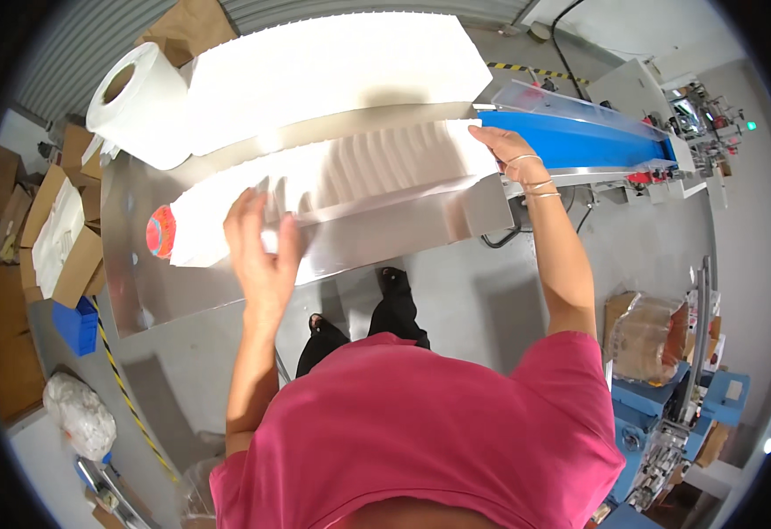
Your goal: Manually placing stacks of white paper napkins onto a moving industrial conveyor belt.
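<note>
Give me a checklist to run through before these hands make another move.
1. Right hand at the belt-side end of the front white stack: ok.
2. Left hand at the stack's near side: ok.
3. Front stack's folds even: not ok, they look wavy.
4. Back white stack separate from the front one: ok, metal table shows between.
5. Blue belt stopped: cannot tell.
</note>
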{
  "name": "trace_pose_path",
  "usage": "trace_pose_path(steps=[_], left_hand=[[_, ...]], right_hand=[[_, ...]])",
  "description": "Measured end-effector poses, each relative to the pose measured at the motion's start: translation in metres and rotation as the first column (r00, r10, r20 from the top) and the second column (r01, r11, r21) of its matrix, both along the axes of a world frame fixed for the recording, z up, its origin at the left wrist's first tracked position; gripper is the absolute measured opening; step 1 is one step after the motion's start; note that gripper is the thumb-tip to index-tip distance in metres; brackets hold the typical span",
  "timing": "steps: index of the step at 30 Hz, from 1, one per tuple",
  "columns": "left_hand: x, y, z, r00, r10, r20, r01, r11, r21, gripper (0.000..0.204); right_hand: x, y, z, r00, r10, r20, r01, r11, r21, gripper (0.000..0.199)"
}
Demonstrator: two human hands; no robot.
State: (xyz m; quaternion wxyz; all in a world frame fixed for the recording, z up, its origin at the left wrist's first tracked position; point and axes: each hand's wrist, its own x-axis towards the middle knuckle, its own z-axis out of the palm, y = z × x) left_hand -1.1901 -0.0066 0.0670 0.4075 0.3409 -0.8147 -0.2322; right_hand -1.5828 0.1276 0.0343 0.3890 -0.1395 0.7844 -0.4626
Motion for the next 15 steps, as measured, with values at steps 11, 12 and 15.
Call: trace_pose_path(steps=[11,12,15], left_hand=[[-0.211,0.064,-0.006,0.877,-0.405,0.260,0.444,0.889,-0.113,0.042],[-0.221,0.067,-0.009,0.862,-0.381,0.334,0.438,0.891,-0.116,0.040],[-0.229,0.072,-0.016,0.837,-0.347,0.423,0.419,0.904,-0.088,0.036]], right_hand=[[-0.002,0.000,-0.007,0.966,0.256,0.018,-0.255,0.964,-0.073,0.037],[-0.004,0.003,-0.009,0.958,0.278,-0.065,-0.282,0.958,-0.050,0.036],[-0.024,0.023,-0.033,0.975,0.122,0.188,-0.072,0.965,-0.251,0.037]])
